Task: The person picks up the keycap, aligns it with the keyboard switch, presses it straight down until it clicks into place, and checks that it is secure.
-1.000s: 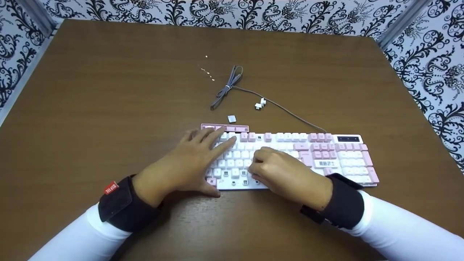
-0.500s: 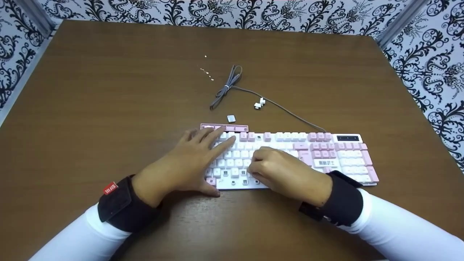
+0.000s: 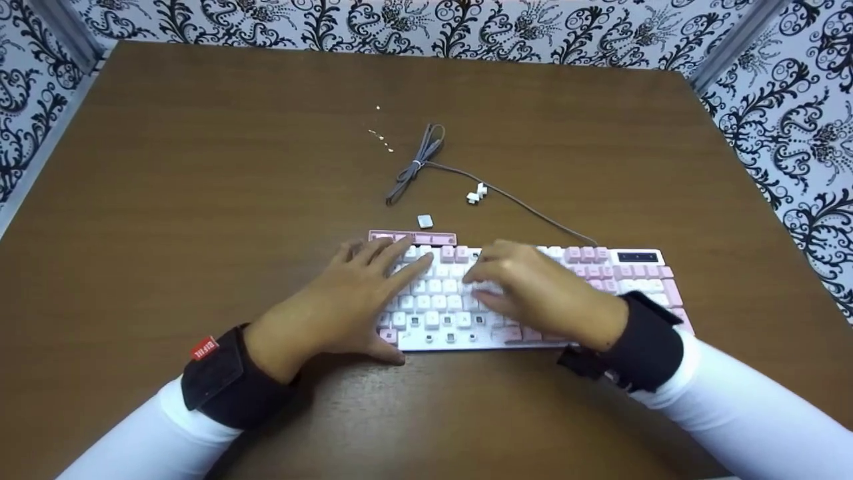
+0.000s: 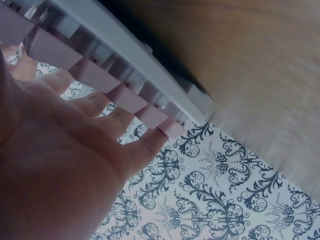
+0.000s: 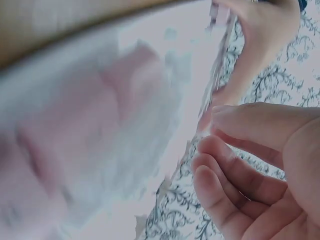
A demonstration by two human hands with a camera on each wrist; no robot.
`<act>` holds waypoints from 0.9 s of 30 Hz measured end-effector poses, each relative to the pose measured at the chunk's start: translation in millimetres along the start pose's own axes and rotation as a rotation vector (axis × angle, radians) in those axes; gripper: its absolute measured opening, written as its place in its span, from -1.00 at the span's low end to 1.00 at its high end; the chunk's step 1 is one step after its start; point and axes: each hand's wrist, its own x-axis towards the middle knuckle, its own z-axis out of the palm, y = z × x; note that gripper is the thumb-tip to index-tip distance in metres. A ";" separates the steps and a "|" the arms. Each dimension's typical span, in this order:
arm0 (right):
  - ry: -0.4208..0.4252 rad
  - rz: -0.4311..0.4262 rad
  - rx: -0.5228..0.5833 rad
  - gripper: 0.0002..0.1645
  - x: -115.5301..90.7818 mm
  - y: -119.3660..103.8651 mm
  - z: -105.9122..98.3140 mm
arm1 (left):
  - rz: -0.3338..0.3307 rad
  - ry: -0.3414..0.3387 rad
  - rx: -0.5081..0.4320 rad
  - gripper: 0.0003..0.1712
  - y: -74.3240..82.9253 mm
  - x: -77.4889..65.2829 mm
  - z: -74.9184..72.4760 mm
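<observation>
A white and pink keyboard (image 3: 434, 301) lies on the brown table. Some key positions in its lower rows lack caps and show bare switches (image 3: 450, 338). My left hand (image 3: 346, 297) rests spread over the keyboard's left end, thumb at the front edge. In the left wrist view its fingers (image 4: 112, 120) lie along a row of pink keycaps (image 4: 97, 77). Above the middle keys hovers my right hand (image 3: 533, 287), fingers loosely bent and thumb apart from them. The right wrist view shows nothing between its fingers (image 5: 212, 185); the keyboard there is blurred.
A loose white keycap (image 3: 425, 221) sits behind the keyboard, near a pink strip (image 3: 436, 239). Small white pieces (image 3: 477, 194) lie beside the grey cable (image 3: 533, 211), whose bundled part (image 3: 420, 163) is farther back. Tiny pale bits (image 3: 381, 138) are scattered to its left.
My right hand has lifted off the lower keys and moved up and to the right, its fingers loosening and uncovering keys in the lower rows. The left hand has stayed in place.
</observation>
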 end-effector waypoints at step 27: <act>-0.165 0.342 -0.118 -0.69 83.6 101.2 -31.8 | -0.012 -0.016 -0.027 0.48 -1.3 0.6 0.2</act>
